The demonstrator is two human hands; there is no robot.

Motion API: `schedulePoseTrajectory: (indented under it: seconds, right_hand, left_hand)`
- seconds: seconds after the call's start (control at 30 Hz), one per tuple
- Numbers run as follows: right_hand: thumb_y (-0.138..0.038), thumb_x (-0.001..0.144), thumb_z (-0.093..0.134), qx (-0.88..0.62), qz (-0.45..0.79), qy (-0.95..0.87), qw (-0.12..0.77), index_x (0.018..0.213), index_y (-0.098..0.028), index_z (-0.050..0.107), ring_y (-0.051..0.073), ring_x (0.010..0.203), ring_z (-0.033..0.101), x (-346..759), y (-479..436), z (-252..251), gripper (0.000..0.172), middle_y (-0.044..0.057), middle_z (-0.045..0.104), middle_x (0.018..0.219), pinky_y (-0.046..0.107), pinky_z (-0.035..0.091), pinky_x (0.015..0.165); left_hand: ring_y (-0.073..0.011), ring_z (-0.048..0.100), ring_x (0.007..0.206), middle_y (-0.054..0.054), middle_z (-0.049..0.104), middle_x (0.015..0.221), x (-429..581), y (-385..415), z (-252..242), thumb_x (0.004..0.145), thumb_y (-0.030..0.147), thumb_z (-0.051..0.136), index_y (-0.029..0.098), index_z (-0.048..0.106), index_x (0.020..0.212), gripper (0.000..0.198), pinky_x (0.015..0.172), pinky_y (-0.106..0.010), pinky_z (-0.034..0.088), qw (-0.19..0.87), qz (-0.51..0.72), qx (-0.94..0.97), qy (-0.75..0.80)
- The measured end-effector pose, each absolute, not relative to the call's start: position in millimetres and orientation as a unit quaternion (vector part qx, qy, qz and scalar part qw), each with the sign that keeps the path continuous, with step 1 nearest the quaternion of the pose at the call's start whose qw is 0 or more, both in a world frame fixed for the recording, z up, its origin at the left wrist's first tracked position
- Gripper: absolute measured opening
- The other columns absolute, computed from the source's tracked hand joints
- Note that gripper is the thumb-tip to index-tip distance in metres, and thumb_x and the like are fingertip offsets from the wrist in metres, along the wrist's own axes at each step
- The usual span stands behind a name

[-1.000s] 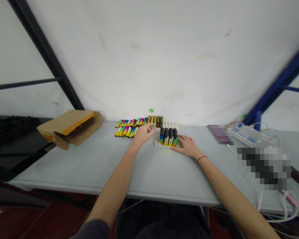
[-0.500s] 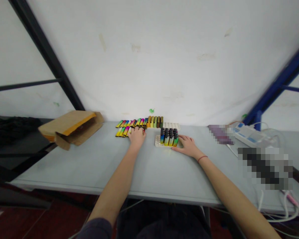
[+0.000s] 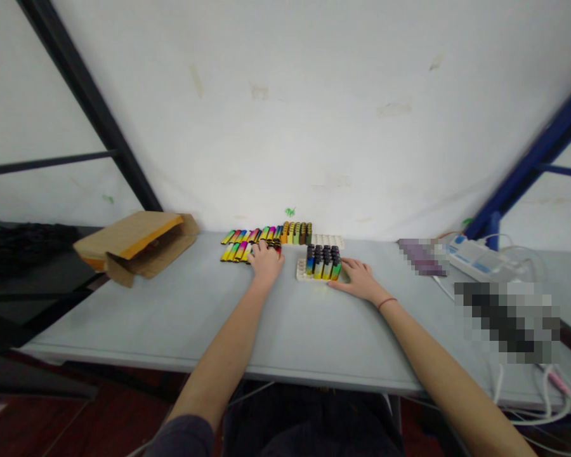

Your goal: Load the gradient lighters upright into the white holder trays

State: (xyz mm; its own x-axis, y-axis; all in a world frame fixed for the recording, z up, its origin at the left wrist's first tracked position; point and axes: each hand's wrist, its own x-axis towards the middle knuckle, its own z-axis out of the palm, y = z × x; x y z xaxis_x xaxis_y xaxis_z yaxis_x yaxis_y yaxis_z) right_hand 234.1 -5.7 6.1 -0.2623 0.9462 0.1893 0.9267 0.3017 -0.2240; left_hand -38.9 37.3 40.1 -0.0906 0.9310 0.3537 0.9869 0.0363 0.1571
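Note:
Rows of rainbow-coloured lighters lie flat at the back of the grey table. My left hand rests on their right end, fingers curled over one or two of them. A white tray holds several upright lighters with black tops. My right hand lies flat on the table against the tray's right side, fingers spread. More upright lighters stand behind, next to a second white tray.
An opened cardboard box lies at the table's back left. Blurred items, a white power strip and cables fill the right side. Black frame bars stand left, a blue one right.
My left hand went from near the upright lighters at the back, left and down onto the flat rows, then closed its fingers there. The right hand stayed by the tray.

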Motion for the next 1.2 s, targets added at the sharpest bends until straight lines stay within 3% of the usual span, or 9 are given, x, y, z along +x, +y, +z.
schedulePoseTrajectory:
  seconds: [0.23,0.43,0.53,0.67,0.8,0.9,1.03,1.13,1.2]
  right_hand:
    - [-0.074,0.084,0.052,-0.588,0.028,-0.794,0.15,0.141,-0.021,0.053,0.035,0.134,0.044,233.9,-5.4,4.9,0.078,0.014,0.052,0.146,0.049,0.034,0.108]
    - [-0.074,0.084,0.052,-0.588,0.023,-0.795,0.147,0.141,-0.021,0.053,0.035,0.135,0.044,234.0,-4.9,4.2,0.078,0.014,0.052,0.146,0.05,0.034,0.108]
    - [-0.074,0.084,0.052,-0.588,0.026,-0.795,0.145,0.142,-0.021,0.052,0.035,0.135,0.044,234.2,-4.7,4.1,0.078,0.014,0.052,0.147,0.051,0.034,0.109]
    - [-0.073,0.085,0.052,-0.589,0.03,-0.794,0.145,0.142,-0.021,0.051,0.035,0.135,0.043,234.1,-5.0,4.8,0.078,0.015,0.051,0.147,0.05,0.033,0.109]
    - [-0.074,0.084,0.052,-0.589,0.032,-0.795,0.143,0.141,-0.021,0.052,0.035,0.135,0.043,234.1,-5.5,5.6,0.078,0.014,0.051,0.147,0.05,0.034,0.108]
    - [-0.074,0.084,0.051,-0.589,0.033,-0.794,0.144,0.141,-0.02,0.052,0.035,0.135,0.043,233.8,-5.9,6.1,0.078,0.015,0.051,0.147,0.05,0.033,0.108]
    - [-0.074,0.085,0.05,-0.588,0.034,-0.795,0.148,0.142,-0.021,0.052,0.034,0.135,0.043,233.5,-6.7,6.9,0.078,0.014,0.051,0.147,0.05,0.033,0.109]
    - [-0.074,0.084,0.051,-0.587,0.036,-0.795,0.148,0.142,-0.021,0.051,0.034,0.134,0.043,233.8,-6.8,7.2,0.078,0.014,0.051,0.147,0.05,0.033,0.109]
    - [-0.075,0.084,0.051,-0.587,0.038,-0.795,0.147,0.142,-0.022,0.051,0.035,0.134,0.043,234.3,-6.6,7.0,0.079,0.014,0.051,0.147,0.051,0.033,0.108]
  left_hand:
    - [-0.0361,0.044,0.118,-0.019,0.059,0.124,-32.7,33.5,40.7,0.092,0.031,0.047,0.017,0.076,0.103,0.034,0.091,-0.05,0.039,0.072,-0.165,-0.698,-0.693]
    - [-0.0398,0.041,0.128,-0.02,0.061,0.124,-24.2,27.2,37.2,0.093,0.031,0.047,0.017,0.075,0.099,0.032,0.096,-0.055,0.037,0.047,-0.169,-0.708,-0.685]
    - [-0.0374,0.047,0.126,-0.021,0.065,0.119,-23.7,31.6,36.8,0.094,0.029,0.045,0.015,0.071,0.1,0.029,0.1,-0.055,0.037,0.011,-0.224,-0.694,-0.684]
    - [-0.0255,0.066,0.096,-0.013,0.072,0.094,-21.8,42.9,41.9,0.094,0.03,0.047,0.018,0.059,0.102,0.02,0.091,-0.04,0.048,-0.225,-0.404,-0.633,-0.62]
    - [-0.0134,0.06,0.062,0.002,0.061,0.074,-15.3,41.8,50.4,0.09,0.027,0.046,0.023,0.048,0.097,0.009,0.064,-0.028,0.053,-0.471,-0.506,-0.492,-0.529]
    - [-0.0081,0.052,0.052,0.006,0.053,0.07,-12.3,34.0,56.5,0.084,0.027,0.052,0.024,0.047,0.095,0.012,0.05,-0.02,0.046,-0.567,-0.483,-0.461,-0.483]
    - [-0.0072,0.051,0.047,0.006,0.054,0.068,-13.1,31.3,61.3,0.076,0.026,0.06,0.024,0.046,0.094,0.023,0.043,-0.015,0.037,-0.637,-0.484,-0.419,-0.428]
    - [-0.0072,0.041,0.039,0.008,0.045,0.057,-16.1,35.5,64.1,0.081,0.039,0.056,0.022,0.048,0.087,0.02,0.037,-0.015,0.028,-0.699,-0.482,-0.352,-0.393]
    - [-0.0074,0.036,0.037,0.007,0.04,0.054,-18.4,37.5,66.0,0.085,0.05,0.049,0.021,0.05,0.083,0.029,0.036,-0.017,0.025,-0.734,-0.47,-0.328,-0.365]
